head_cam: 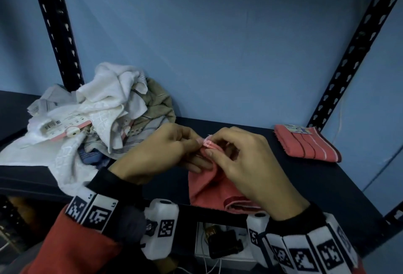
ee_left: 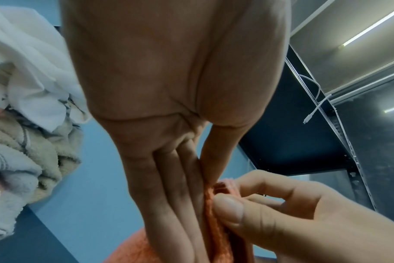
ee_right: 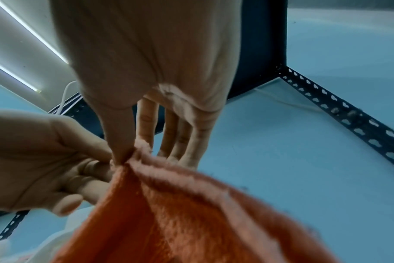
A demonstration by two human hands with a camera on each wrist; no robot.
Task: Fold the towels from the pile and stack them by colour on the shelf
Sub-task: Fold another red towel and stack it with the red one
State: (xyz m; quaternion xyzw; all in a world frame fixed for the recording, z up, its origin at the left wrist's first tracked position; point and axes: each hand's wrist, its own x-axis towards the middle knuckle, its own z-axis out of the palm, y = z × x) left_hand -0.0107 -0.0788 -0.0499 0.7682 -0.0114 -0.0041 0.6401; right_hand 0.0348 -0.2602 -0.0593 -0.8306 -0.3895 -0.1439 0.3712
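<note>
A coral-pink towel (head_cam: 205, 186) is hanging from a pinched corner, its body drooping below both grips toward the front edge of the dark shelf (head_cam: 261, 164). A folded coral towel (head_cam: 305, 144) with dark and pale stripes is lying flat on the shelf, well to the right of the grips. The rumpled pile (head_cam: 98, 110) of white, beige and grey towels is sitting to their left.

**Around the shelving**

Blue wall (head_cam: 218, 45) filling the upper frame. Black perforated uprights (head_cam: 357, 51) at left and right edges. White box (head_cam: 226, 249) with dark gadgets at bottom centre. White cable (ee_left: 315, 106) dangling, upper right of left-wrist view.
</note>
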